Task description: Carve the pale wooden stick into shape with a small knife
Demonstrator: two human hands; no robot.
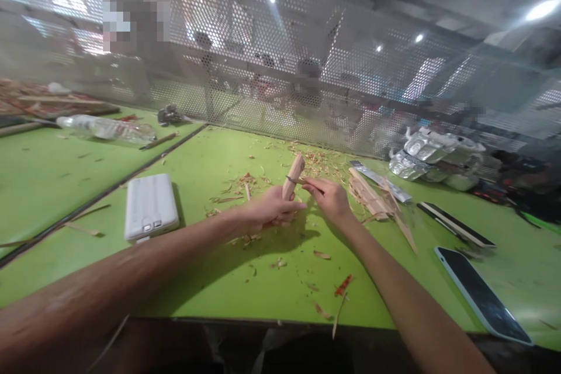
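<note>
My left hand grips a short pale wooden piece, holding it upright and slightly tilted above the green table. My right hand holds a small knife by its handle, with the blade laid across the wood's right side near its upper half. Wood shavings lie scattered around and beyond both hands.
A white power bank lies left of my left arm. A pile of thin wood strips sits right of my hands. A phone and a dark flat bar lie far right. A plastic bottle and perforated metal screen stand behind.
</note>
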